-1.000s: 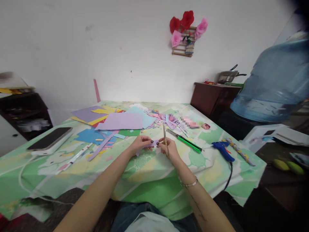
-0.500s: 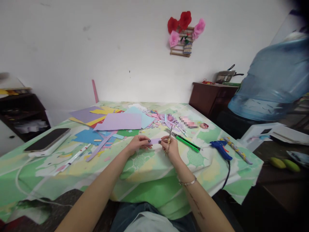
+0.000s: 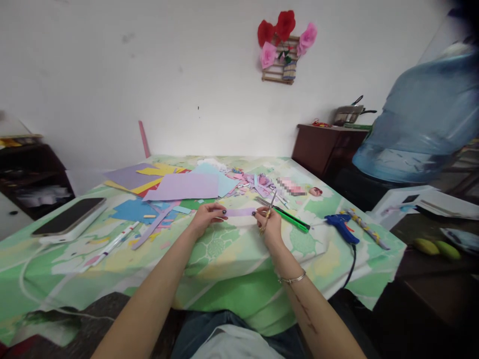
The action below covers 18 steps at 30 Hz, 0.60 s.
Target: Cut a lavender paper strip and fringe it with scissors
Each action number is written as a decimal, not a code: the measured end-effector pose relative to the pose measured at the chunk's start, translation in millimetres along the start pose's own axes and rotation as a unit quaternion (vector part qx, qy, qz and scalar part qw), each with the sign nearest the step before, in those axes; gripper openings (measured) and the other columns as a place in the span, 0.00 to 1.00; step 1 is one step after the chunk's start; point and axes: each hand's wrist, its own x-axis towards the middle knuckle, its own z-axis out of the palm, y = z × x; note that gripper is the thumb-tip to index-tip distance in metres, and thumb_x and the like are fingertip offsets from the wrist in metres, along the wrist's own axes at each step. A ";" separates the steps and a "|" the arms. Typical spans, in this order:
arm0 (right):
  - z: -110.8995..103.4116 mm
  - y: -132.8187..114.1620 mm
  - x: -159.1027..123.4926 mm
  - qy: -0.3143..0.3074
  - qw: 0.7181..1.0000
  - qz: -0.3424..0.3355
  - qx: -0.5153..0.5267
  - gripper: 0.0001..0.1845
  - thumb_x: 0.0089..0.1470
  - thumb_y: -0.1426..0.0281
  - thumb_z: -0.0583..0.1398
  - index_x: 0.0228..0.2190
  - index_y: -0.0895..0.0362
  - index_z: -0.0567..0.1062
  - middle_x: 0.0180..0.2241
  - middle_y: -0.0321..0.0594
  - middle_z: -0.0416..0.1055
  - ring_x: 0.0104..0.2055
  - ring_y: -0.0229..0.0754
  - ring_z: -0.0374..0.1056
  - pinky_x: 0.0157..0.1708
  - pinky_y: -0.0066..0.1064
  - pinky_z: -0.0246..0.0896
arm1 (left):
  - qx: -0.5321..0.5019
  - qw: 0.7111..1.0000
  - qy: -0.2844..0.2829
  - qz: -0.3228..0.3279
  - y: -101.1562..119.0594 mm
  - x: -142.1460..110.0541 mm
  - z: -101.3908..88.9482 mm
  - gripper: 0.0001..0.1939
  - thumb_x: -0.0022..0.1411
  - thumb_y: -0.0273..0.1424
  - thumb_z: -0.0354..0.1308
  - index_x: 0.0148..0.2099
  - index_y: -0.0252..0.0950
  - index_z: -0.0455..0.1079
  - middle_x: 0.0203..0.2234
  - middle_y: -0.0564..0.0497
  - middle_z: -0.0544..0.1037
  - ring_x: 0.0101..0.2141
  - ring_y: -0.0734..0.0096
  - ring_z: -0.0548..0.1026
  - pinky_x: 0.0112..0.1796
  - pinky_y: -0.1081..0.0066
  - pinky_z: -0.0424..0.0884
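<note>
A short light-purple paper strip (image 3: pixel 240 212) is stretched level between my two hands, just above the tablecloth. My left hand (image 3: pixel 208 216) pinches its left end between thumb and fingers. At the other end, my right hand (image 3: pixel 268 223) grips the strip with thumb and fingertip. That same hand also holds gold-handled scissors (image 3: pixel 270 209), their blades pointing up and away from me. Just beyond the right hand lies a green utility knife (image 3: pixel 292 220). Behind the strip, a large light-purple sheet (image 3: pixel 187 186) rests on other coloured paper.
Paper scraps (image 3: pixel 262 183) litter the table's far middle. On the right lie a blue glue gun (image 3: pixel 342 227) with its cord and a decorated stick (image 3: pixel 368 232). Left are a phone (image 3: pixel 69 216) on a white box and white markers (image 3: pixel 112 245). A large water bottle (image 3: pixel 415 119) stands beyond the right edge.
My hands have moved apart, left hand leftward and right hand slightly rightward, so more of the purple strip shows between them. The scissors remain in my right hand.
</note>
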 end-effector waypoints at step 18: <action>-3.7 0.5 0.2 0.020 0.999 0.015 0.048 0.15 0.34 0.69 0.66 0.26 0.58 0.68 0.16 0.27 0.61 0.15 0.30 0.54 0.14 0.23 0.46 | -0.055 0.990 0.129 0.036 -1.2 4.8 -8.0 0.16 0.38 0.34 0.68 0.31 0.31 0.73 0.20 0.51 0.76 0.24 0.71 0.76 0.26 0.74 0.68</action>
